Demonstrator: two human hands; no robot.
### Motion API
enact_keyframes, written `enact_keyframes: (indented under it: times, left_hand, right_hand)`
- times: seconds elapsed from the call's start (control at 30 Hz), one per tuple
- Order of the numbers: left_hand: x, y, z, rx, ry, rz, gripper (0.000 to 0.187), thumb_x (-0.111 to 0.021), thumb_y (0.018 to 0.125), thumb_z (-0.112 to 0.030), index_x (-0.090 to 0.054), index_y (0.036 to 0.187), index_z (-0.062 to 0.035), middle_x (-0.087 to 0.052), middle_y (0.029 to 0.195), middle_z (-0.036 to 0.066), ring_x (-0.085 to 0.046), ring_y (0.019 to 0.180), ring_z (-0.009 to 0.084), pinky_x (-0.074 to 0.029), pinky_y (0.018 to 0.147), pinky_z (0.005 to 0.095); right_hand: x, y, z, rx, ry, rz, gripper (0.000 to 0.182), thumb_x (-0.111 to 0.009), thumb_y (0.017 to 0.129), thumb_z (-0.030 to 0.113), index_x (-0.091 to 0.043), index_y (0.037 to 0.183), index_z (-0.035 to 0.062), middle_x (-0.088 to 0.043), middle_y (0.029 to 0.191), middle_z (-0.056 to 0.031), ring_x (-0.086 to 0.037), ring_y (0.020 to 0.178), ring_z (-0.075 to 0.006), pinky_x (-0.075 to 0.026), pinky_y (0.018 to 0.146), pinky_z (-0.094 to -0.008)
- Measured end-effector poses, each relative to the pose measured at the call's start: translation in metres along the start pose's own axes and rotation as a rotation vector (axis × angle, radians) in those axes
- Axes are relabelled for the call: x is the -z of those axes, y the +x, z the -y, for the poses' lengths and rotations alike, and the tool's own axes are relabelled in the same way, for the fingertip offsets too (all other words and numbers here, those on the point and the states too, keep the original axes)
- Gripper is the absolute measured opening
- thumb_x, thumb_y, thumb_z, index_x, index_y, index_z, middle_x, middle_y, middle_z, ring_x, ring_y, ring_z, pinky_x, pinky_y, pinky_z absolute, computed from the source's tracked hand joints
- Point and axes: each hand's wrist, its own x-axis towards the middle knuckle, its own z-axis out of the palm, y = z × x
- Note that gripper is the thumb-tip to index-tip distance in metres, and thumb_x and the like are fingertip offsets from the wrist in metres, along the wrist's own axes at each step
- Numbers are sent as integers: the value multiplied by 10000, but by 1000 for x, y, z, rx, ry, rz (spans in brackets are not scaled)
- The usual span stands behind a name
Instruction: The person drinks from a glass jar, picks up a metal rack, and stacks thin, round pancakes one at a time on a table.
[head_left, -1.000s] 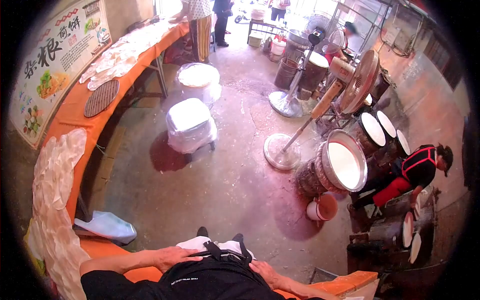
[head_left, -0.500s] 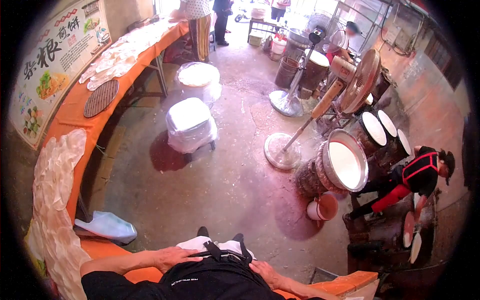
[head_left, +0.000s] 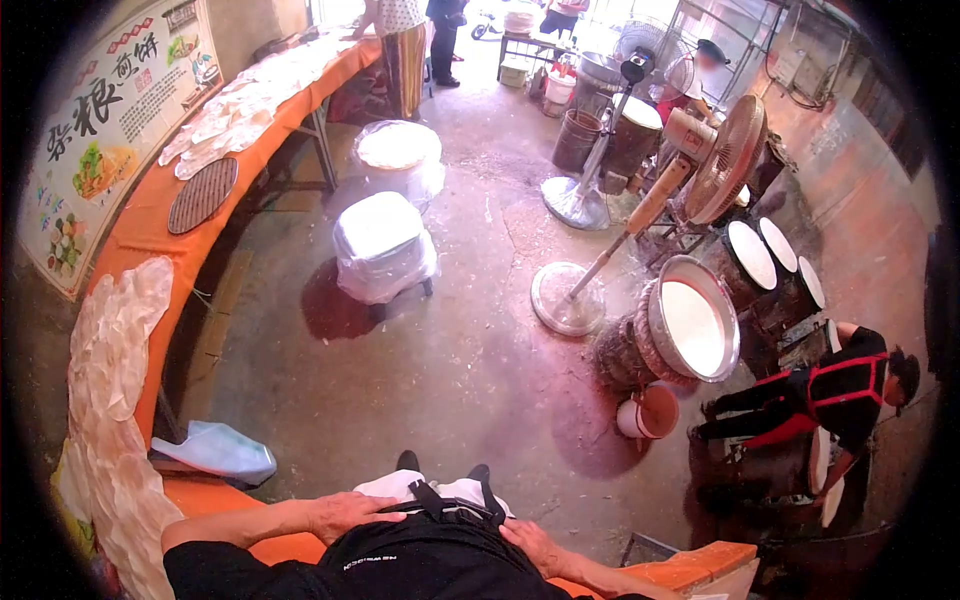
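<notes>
My left hand (head_left: 348, 514) lies flat across my lap with its fingers stretched out and holds nothing. On the other side, my right hand (head_left: 530, 543) rests against my hip and thigh, its fingers loosely extended downward and partly hidden by the black shirt (head_left: 430, 555). Between the two hands are the white trousers (head_left: 395, 485) and a black strap (head_left: 430, 500). Left of my arm, thin pale sheets (head_left: 110, 390) lie piled on an orange-covered table (head_left: 155, 235).
A plastic-wrapped stool (head_left: 385, 245) stands ahead. A pedestal fan (head_left: 725, 160), a large basin of white liquid (head_left: 692, 318) and a bucket (head_left: 650, 412) are at right. A co-worker (head_left: 840, 390) bends over round griddles (head_left: 820, 460). A light-blue plastic bag (head_left: 220, 452) lies at left.
The co-worker at the right has shifted slightly and now leans lower, with one arm reaching down to the griddle. My hands stay where they were.
</notes>
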Motion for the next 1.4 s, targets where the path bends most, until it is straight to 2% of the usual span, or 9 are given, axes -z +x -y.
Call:
enact_keyframes:
  times: [0.27,0.47,0.57,0.67,1.07,1.4]
  left_hand:
    - [4,1,-2,13,-3,9,1120,-823,646,-422,-213,1559,-198,-236,1559,260,-359,1379,432,-343,1089,502]
    - [3,0,1,18,5,4,1087,-803,681,-438,-211,1560,-196,-246,1552,271,-367,1372,437,-350,1078,503]
    - [4,1,-2,23,-23,-5,1014,-755,721,-402,-204,1558,-247,-228,1558,270,-388,1348,450,-342,1083,521]
    - [4,2,1,-4,-10,-8,1061,-790,707,-437,-208,1561,-198,-258,1543,281,-366,1372,443,-348,1075,500]
    - [4,0,-1,13,-25,-1,1130,-838,653,-339,-188,1568,-206,-225,1571,243,-330,1403,421,-332,1090,518]
    - [-1,-1,5,-26,-11,-19,995,-755,757,-428,-222,1556,-168,-251,1549,278,-365,1377,435,-353,1073,506]
  right_hand:
    - [2,1,-2,-6,13,13,985,-707,738,453,-270,1526,55,-331,1499,-288,-375,1356,-429,-306,1085,-497]
    - [-2,2,-5,14,8,-10,984,-707,742,452,-263,1530,63,-331,1496,-294,-376,1356,-433,-308,1084,-502]
    - [1,3,-3,8,8,-2,986,-709,742,449,-259,1530,63,-331,1495,-296,-375,1358,-433,-308,1083,-506]
    - [0,3,-2,-13,1,8,984,-710,740,440,-258,1529,62,-333,1493,-295,-376,1358,-433,-307,1083,-509]
    - [-3,1,-3,-33,12,17,934,-680,769,430,-273,1527,67,-325,1506,-280,-378,1354,-435,-320,1057,-529]
    - [-5,-1,-3,24,37,-45,904,-665,805,454,-270,1525,75,-330,1500,-285,-396,1329,-449,-341,1022,-537]
